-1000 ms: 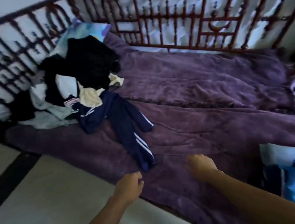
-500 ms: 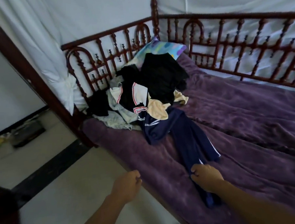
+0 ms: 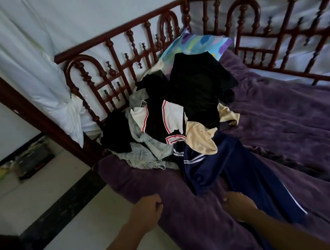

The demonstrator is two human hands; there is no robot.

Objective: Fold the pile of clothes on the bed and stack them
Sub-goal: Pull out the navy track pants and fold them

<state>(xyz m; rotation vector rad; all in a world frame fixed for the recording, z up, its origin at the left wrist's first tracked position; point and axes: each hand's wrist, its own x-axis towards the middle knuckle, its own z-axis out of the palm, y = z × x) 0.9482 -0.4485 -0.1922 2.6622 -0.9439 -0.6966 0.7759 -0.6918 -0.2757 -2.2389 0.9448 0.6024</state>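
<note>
The navy trousers are gripped by the curled right hand, the left hand loosely curled and empty; they must be drawn from the pile.

A rumpled, unfolded pile sits mid-frame on the bed, made up of black shirts, a white top with red trim, pale denim and a cream piece. Navy pants with white stripes trail from it toward the lower right.
</note>
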